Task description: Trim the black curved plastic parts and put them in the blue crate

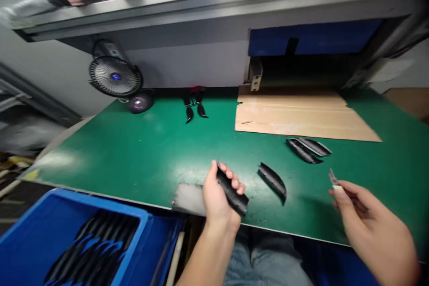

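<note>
My left hand is wrapped round a curved black plastic part, held over the front edge of the green table. Pinched in the fingers of my right hand is a small craft knife, its blade pointing up and away from me. Between the hands a similar black plastic piece lies on the table. Farther back rest two more such pieces, side by side. A grey flat pad sits at the table edge, partly hidden behind my left hand.
A cardboard sheet lies at the back right of the green table. Two small black parts and a fan stand toward the back left. A blue bin with several black parts is at lower left. A shelf overhangs.
</note>
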Demonstrator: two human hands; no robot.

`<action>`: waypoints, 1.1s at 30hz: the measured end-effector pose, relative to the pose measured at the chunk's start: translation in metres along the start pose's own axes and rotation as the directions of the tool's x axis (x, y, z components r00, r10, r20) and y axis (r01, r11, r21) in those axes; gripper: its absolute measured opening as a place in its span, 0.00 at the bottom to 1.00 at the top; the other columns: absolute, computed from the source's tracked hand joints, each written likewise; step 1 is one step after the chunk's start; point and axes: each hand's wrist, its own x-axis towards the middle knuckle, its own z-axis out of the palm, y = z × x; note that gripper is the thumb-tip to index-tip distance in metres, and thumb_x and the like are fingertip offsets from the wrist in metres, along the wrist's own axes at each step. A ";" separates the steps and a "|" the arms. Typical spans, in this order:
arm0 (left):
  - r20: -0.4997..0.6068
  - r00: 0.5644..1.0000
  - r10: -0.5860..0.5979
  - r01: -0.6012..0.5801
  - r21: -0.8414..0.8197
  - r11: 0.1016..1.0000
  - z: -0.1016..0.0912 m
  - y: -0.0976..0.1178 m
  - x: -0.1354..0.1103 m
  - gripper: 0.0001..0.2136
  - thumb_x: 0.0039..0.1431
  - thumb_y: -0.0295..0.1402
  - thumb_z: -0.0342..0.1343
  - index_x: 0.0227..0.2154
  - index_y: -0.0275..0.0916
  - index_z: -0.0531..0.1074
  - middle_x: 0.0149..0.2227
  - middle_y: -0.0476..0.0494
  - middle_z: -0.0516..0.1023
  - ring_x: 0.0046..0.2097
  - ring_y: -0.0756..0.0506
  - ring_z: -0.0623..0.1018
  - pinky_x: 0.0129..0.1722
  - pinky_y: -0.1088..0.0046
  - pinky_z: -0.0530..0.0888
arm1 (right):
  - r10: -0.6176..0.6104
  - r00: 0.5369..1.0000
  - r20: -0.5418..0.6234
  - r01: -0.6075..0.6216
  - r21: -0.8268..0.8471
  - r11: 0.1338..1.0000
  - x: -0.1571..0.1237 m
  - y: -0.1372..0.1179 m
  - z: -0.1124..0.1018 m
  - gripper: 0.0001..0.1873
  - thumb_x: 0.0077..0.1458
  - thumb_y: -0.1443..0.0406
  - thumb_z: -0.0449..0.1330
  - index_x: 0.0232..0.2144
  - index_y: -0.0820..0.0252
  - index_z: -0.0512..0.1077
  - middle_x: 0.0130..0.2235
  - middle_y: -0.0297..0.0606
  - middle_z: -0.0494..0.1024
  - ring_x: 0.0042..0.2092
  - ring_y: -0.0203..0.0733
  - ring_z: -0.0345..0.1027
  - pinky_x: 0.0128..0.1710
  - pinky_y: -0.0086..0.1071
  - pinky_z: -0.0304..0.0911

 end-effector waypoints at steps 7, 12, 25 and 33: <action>0.020 0.999 0.034 -0.033 -0.028 0.999 -0.005 0.001 -0.006 0.14 0.63 0.38 0.46 0.24 0.38 0.60 0.17 0.55 0.58 0.15 0.56 0.58 0.12 0.83 0.56 | -0.561 0.709 0.428 0.259 0.582 0.771 -0.043 -0.087 0.009 0.16 0.64 0.64 0.51 0.53 0.51 0.67 0.32 0.32 0.73 0.31 0.34 0.69 0.31 0.23 0.65; 0.075 0.993 0.095 -0.098 0.042 0.994 -0.009 0.000 -0.012 0.15 0.63 0.40 0.47 0.23 0.38 0.61 0.17 0.54 0.59 0.15 0.55 0.58 0.12 0.82 0.57 | -0.520 0.597 0.611 0.126 0.568 0.813 -0.037 -0.090 0.015 0.14 0.64 0.60 0.49 0.41 0.53 0.74 0.29 0.33 0.73 0.32 0.39 0.70 0.31 0.26 0.66; 0.094 0.974 0.206 -0.218 0.159 0.963 -0.013 -0.005 -0.019 0.17 0.62 0.45 0.48 0.24 0.38 0.60 0.17 0.54 0.61 0.16 0.55 0.59 0.15 0.81 0.60 | -0.513 0.680 0.524 0.280 0.460 0.842 -0.036 -0.100 0.017 0.19 0.65 0.59 0.46 0.29 0.56 0.73 0.26 0.36 0.73 0.26 0.40 0.68 0.26 0.29 0.64; 0.055 0.974 0.220 -0.226 0.177 0.958 -0.011 -0.007 -0.021 0.16 0.63 0.43 0.47 0.23 0.38 0.60 0.17 0.54 0.61 0.16 0.55 0.60 0.16 0.81 0.61 | -0.532 0.749 0.394 0.445 0.296 0.845 -0.046 -0.099 0.021 0.16 0.65 0.61 0.45 0.34 0.54 0.73 0.26 0.34 0.72 0.23 0.37 0.67 0.22 0.27 0.60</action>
